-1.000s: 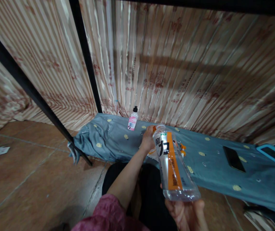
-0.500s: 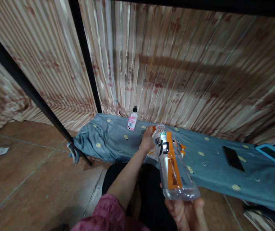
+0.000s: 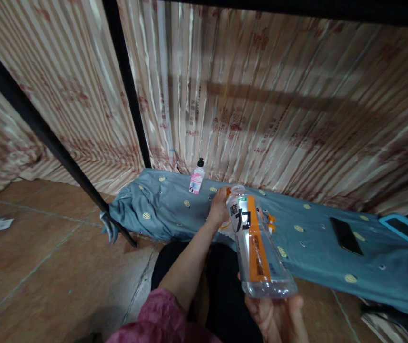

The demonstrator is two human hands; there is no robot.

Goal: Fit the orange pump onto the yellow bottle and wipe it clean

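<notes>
My right hand (image 3: 278, 318) holds a clear plastic bottle (image 3: 255, 243) with an orange and white label from below, tilted with its neck pointing away from me. The neck shows no cap. My left hand (image 3: 219, 208) reaches forward beside the bottle's neck, fingers curled around a small orange thing (image 3: 228, 191); I cannot tell what it is. Both are above a blue patterned cloth (image 3: 168, 205) spread on the floor. An orange and white packet (image 3: 270, 220) lies on the cloth, partly hidden behind the bottle.
A small pink-labelled bottle (image 3: 197, 178) with a black cap stands at the cloth's far edge. A dark phone (image 3: 346, 236) and a blue-framed device (image 3: 405, 228) lie to the right. A black slanted pole (image 3: 46, 138) meets the tiled floor. Striped curtains hang behind.
</notes>
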